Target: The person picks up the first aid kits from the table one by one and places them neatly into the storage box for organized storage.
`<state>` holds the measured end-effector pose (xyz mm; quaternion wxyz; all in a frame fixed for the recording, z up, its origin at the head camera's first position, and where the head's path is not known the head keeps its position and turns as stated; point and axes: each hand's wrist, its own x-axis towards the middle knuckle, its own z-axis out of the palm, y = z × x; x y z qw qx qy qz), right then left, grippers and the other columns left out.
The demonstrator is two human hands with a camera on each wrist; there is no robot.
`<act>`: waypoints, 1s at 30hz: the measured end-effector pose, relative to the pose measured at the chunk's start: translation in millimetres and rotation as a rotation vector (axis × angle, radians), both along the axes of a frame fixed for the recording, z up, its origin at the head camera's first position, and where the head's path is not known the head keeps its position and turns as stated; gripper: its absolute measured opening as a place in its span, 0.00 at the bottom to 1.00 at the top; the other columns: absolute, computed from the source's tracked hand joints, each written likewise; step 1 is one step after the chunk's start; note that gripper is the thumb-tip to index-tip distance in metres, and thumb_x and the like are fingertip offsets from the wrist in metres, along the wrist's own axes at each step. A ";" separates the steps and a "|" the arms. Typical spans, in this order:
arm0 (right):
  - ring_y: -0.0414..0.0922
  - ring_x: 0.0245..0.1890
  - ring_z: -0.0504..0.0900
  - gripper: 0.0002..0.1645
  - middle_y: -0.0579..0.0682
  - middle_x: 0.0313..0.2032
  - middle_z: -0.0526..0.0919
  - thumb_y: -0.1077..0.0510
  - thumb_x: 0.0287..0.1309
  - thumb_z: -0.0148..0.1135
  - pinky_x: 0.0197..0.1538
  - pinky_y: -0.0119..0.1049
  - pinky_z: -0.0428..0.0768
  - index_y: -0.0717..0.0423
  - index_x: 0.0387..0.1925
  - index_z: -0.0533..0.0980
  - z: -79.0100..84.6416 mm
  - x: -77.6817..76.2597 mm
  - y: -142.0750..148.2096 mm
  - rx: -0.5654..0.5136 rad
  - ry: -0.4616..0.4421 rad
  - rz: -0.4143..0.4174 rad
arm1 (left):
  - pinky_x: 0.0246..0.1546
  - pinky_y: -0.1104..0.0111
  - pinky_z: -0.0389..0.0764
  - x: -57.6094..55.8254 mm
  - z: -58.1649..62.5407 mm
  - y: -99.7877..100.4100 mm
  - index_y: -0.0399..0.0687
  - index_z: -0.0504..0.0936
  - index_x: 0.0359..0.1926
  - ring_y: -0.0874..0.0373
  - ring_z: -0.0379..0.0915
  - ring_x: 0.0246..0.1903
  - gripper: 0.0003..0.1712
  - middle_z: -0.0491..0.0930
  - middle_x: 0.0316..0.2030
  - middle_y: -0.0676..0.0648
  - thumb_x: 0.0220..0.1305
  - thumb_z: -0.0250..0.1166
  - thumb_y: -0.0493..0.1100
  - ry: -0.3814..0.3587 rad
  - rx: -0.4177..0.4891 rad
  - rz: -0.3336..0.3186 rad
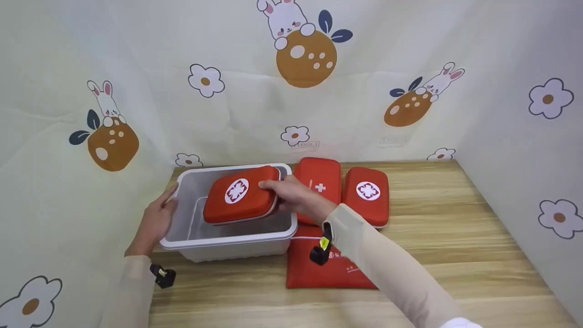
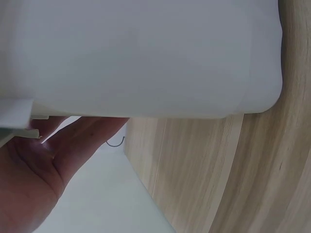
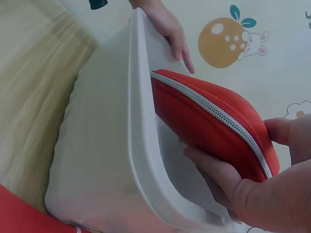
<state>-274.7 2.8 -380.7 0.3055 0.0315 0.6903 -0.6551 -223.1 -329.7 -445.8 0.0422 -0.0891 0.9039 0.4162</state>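
Note:
A red zippered first-aid case (image 1: 255, 193) with a white oval emblem is tilted inside the mouth of a white plastic bin (image 1: 227, 240). My right hand (image 1: 294, 193) grips the case by its right end. The thumb lies on its top face and the fingers support it from below, as the right wrist view shows beside the zipper (image 3: 218, 114). At the bin's left side, my left hand (image 1: 155, 223) holds the rim. In the left wrist view that hand (image 2: 58, 165) is partly hidden behind the bin's wall.
Right of the bin lie a flat red pouch with a white cross (image 1: 319, 175) and another red case (image 1: 368, 193). A red folder-like pouch (image 1: 309, 269) lies in front, partly under my right arm. Patterned cloth walls (image 1: 364, 109) enclose the wooden table (image 1: 455, 237).

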 end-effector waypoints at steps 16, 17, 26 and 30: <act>0.44 0.34 0.87 0.21 0.54 0.39 0.87 0.52 0.66 0.64 0.43 0.44 0.90 0.60 0.54 0.75 -19.3 4.3 -24.8 0.064 0.049 0.052 | 0.76 0.36 0.44 1.0 0.0 0.1 0.65 0.46 0.80 0.35 0.36 0.79 0.31 0.42 0.80 0.40 0.81 0.35 0.56 0.030 0.010 -0.001; 0.44 0.33 0.87 0.21 0.53 0.39 0.87 0.51 0.66 0.64 0.42 0.43 0.90 0.60 0.54 0.75 -20.7 4.4 -25.6 0.071 0.051 0.052 | 0.76 0.36 0.44 1.0 -0.1 -0.1 0.64 0.46 0.80 0.35 0.35 0.79 0.31 0.42 0.80 0.40 0.80 0.35 0.56 0.030 0.012 0.000; 0.44 0.36 0.87 0.21 0.53 0.41 0.88 0.50 0.67 0.63 0.47 0.44 0.89 0.59 0.54 0.75 -36.1 6.6 -29.0 0.116 0.036 0.054 | 0.76 0.36 0.43 0.9 -0.7 -0.5 0.67 0.44 0.80 0.35 0.33 0.79 0.31 0.39 0.80 0.41 0.80 0.34 0.57 -0.006 0.023 0.003; 0.45 0.37 0.87 0.22 0.54 0.42 0.88 0.51 0.67 0.63 0.48 0.47 0.89 0.60 0.55 0.75 -39.3 7.5 -29.5 0.142 0.028 0.050 | 0.75 0.35 0.43 -0.2 -0.9 -0.1 0.69 0.43 0.79 0.35 0.33 0.79 0.31 0.38 0.80 0.42 0.80 0.33 0.58 -0.017 0.028 0.005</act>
